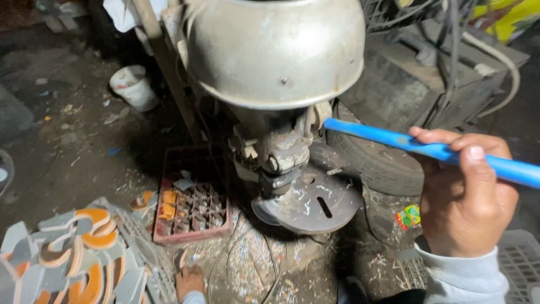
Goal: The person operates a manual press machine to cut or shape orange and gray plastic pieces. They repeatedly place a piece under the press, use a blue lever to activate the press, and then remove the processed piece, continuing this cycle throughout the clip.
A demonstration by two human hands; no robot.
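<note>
My right hand (464, 191) grips a long blue rod (427, 149) that runs from the right edge toward the metal drill press (275, 56) in the middle; the rod's tip is at the machine's side. The press has a round grey head and a round worktable (315, 202) with a slot below it. My left hand (189, 281) is low at the bottom edge, next to a crate of orange and grey cut shapes (79, 259), with fingers resting near the floor. Whether it holds anything is hidden.
A red plastic crate (191, 208) with small pieces sits on the floor left of the press. A white bucket (134, 85) stands at the back left. A tyre (374, 163) and a dark box (416, 79) lie behind. A grey basket (520, 259) is at the right.
</note>
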